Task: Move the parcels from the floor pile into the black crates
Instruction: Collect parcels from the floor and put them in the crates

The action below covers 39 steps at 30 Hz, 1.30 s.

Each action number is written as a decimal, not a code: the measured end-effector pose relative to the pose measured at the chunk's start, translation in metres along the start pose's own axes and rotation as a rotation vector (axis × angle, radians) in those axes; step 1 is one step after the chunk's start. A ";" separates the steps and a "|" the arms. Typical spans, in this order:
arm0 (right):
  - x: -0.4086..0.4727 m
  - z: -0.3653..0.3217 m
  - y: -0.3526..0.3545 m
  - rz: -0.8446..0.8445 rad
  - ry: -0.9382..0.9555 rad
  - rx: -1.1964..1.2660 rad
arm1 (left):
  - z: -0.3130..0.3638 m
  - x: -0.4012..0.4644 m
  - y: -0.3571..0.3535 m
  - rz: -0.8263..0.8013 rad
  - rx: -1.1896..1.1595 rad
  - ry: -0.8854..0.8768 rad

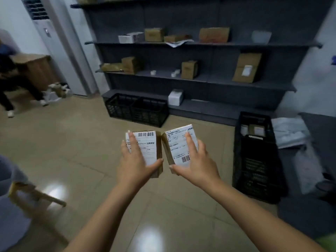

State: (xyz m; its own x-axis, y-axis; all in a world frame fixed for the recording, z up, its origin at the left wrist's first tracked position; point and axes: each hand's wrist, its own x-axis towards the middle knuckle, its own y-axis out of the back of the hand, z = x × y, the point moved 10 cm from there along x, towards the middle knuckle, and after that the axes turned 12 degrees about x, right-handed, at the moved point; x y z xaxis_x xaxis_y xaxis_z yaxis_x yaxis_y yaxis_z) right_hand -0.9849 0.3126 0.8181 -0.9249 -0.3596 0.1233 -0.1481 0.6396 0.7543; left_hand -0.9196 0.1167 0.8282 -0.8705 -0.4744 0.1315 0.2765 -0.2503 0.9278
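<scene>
Gripping one parcel [151,142] per hand [135,160], boxes seemingly touching

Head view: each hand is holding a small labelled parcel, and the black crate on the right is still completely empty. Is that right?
Not quite. The head view shows the left hand and right hand each gripping a labelled parcel, but the black crate on the right is not empty: a few small parcels already lie in its far end.
</scene>
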 end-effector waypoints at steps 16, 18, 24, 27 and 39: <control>0.139 0.289 0.144 0.401 -0.389 0.087 | 0.343 0.190 -0.201 -0.188 -0.070 -0.461; 0.170 0.309 0.153 0.444 -0.416 0.089 | 0.376 0.224 -0.222 -0.197 -0.069 -0.524; 0.241 0.374 0.207 0.608 -0.475 0.130 | 0.485 0.314 -0.275 -0.294 -0.074 -0.695; 0.262 0.418 0.240 0.696 -0.520 0.151 | 0.544 0.341 -0.301 -0.329 -0.119 -0.775; 0.410 0.594 0.316 0.647 -0.523 0.307 | 0.739 0.472 -0.431 -0.424 -0.034 -0.852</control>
State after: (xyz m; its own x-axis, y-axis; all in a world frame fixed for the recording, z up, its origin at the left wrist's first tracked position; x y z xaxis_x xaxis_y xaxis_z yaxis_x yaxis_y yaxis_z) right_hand -1.6185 0.7713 0.7242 -0.8903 0.4446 0.0985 0.4418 0.7910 0.4233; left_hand -1.7509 0.6239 0.7481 -0.9012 0.4332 0.0094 -0.1300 -0.2909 0.9479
